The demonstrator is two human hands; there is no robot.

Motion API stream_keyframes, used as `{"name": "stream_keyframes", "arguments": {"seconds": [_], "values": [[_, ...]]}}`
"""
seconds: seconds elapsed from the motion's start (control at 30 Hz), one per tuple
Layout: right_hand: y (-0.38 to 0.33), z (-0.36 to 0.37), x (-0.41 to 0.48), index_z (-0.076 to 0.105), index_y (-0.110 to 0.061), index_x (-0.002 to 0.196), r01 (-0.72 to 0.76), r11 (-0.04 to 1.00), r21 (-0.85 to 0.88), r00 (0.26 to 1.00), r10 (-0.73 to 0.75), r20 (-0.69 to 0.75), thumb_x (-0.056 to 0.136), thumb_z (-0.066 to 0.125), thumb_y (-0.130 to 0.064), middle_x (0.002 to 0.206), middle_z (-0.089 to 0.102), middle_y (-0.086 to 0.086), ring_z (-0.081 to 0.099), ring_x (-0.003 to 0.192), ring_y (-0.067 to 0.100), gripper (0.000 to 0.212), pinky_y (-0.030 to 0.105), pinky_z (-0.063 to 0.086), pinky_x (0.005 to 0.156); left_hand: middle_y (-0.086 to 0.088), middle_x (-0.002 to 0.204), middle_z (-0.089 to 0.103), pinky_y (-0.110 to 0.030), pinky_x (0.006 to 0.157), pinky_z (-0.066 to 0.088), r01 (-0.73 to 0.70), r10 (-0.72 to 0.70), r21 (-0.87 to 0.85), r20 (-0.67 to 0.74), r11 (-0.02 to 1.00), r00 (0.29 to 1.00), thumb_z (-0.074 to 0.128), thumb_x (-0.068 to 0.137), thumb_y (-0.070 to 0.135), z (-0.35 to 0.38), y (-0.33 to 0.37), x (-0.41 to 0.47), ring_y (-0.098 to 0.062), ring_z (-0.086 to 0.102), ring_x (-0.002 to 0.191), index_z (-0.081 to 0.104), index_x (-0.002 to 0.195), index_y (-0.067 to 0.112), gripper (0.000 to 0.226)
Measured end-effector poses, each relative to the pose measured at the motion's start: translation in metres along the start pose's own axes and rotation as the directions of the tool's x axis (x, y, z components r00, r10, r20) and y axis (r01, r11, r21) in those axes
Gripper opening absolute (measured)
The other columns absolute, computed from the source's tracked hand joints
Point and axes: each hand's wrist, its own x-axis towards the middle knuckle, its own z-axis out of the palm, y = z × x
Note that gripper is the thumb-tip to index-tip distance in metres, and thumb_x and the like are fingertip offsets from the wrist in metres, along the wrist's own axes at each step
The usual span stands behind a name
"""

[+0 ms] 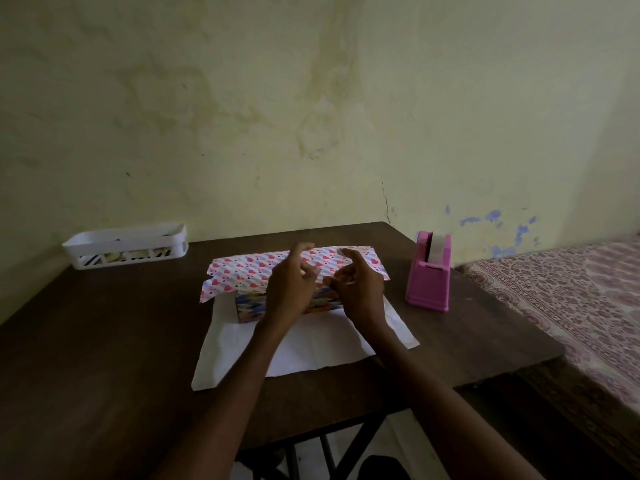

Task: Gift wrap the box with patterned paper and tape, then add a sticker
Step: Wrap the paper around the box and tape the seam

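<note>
A box [249, 306] with a colourful print stands on the dark table. Heart-patterned wrapping paper [242, 268] is folded over its top from the far side. The paper's white underside [311, 344] lies flat on the table in front of the box. My left hand [291, 289] hovers over the middle of the box with its fingers loosely spread, holding nothing. My right hand [360, 289] is just right of it above the box, fingers curled. A small pale bit shows at its fingertips, and I cannot tell whether it is tape. A pink tape dispenser [429, 275] stands to the right of the box.
A white slotted plastic tray [126, 245] sits at the table's far left corner against the wall. The dark wooden table [104, 341] ends at the right beside a bed with a patterned cover [571, 299]. The wall stands close behind.
</note>
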Motion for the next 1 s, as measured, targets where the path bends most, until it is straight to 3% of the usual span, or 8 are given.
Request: {"name": "stream_keyframes", "arguments": {"seconds": [0.1, 0.27, 0.43, 0.57, 0.73, 0.87, 1.0], "values": [[0.004, 0.002, 0.0, 0.055, -0.022, 0.132, -0.009, 1.0, 0.001, 1.0, 0.009, 0.023, 0.083, 0.078, -0.025, 0.092, 0.066, -0.01, 0.064, 0.085, 0.006, 0.054, 0.033, 0.056, 0.083, 0.002, 0.108, 0.068, -0.018, 0.068, 0.047, -0.092, 0.093, 0.026, -0.032, 0.995, 0.995, 0.071, 0.088, 0.017, -0.012, 0.006, 0.02, -0.011, 0.063, 0.093, 0.06, 0.124, 0.023, 0.038], [0.005, 0.004, 0.002, 0.059, -0.022, 0.129, -0.041, 0.999, 0.018, 0.999, 0.04, 0.029, 0.085, 0.076, -0.025, 0.098, 0.071, -0.005, 0.066, 0.088, 0.007, 0.047, 0.032, 0.056, 0.084, 0.004, 0.116, 0.067, -0.024, 0.076, 0.052, -0.269, 0.241, 0.216, 0.145, 0.939, 0.96, 0.077, 0.082, 0.022, -0.015, 0.015, 0.037, -0.013, 0.065, 0.094, 0.069, 0.113, 0.025, 0.032], [0.006, 0.004, 0.001, 0.06, -0.026, 0.125, -0.047, 0.999, 0.026, 0.998, 0.046, 0.039, 0.085, 0.075, -0.025, 0.097, 0.073, -0.006, 0.067, 0.087, 0.005, 0.042, 0.036, 0.058, 0.081, 0.007, 0.104, 0.069, -0.016, 0.067, 0.038, -0.337, 0.312, 0.293, 0.129, 0.895, 0.941, 0.08, 0.079, 0.029, -0.008, 0.013, 0.035, -0.007, 0.063, 0.082, 0.073, 0.097, 0.026, 0.02], [0.005, 0.001, 0.004, 0.061, -0.021, 0.124, -0.056, 0.998, 0.021, 0.997, 0.055, 0.047, 0.085, 0.076, -0.023, 0.099, 0.072, -0.003, 0.066, 0.087, 0.006, 0.041, 0.032, 0.057, 0.083, 0.007, 0.091, 0.07, -0.016, 0.063, 0.039, -0.393, 0.387, 0.325, 0.087, 0.86, 0.918, 0.079, 0.08, 0.031, -0.004, 0.007, 0.031, -0.008, 0.063, 0.075, 0.071, 0.085, 0.023, 0.012], [0.005, -0.002, 0.01, 0.06, -0.018, 0.126, -0.089, 0.995, 0.037, 0.993, 0.086, 0.081, 0.082, 0.079, -0.023, 0.1, 0.073, 0.001, 0.068, 0.088, 0.009, 0.048, 0.02, 0.053, 0.078, 0.006, 0.092, 0.069, -0.008, 0.062, 0.035, -0.413, 0.408, 0.308, 0.083, 0.857, 0.909, 0.076, 0.083, 0.026, 0.0, -0.008, 0.026, -0.009, 0.065, 0.078, 0.068, 0.088, 0.022, 0.01], [0.008, -0.001, 0.011, 0.062, -0.02, 0.124, -0.074, 0.997, 0.007, 0.993, 0.073, 0.097, 0.084, 0.077, -0.023, 0.102, 0.072, -0.003, 0.066, 0.088, 0.005, 0.043, 0.01, 0.046, 0.071, 0.005, 0.1, 0.07, -0.013, 0.064, 0.041, -0.411, 0.418, 0.283, 0.04, 0.867, 0.908, 0.075, 0.084, 0.03, 0.001, -0.014, 0.025, -0.01, 0.066, 0.083, 0.068, 0.105, 0.022, 0.024], [0.009, 0.0, 0.011, 0.067, -0.021, 0.116, -0.041, 0.999, -0.023, 0.994, 0.043, 0.097, 0.085, 0.075, -0.023, 0.097, 0.072, -0.005, 0.067, 0.088, 0.006, 0.032, 0.026, 0.057, 0.08, 0.006, 0.104, 0.07, -0.012, 0.065, 0.038, -0.439, 0.437, 0.259, 0.067, 0.861, 0.897, 0.075, 0.083, 0.035, 0.002, -0.011, 0.029, -0.009, 0.066, 0.083, 0.068, 0.111, 0.025, 0.03]]}}
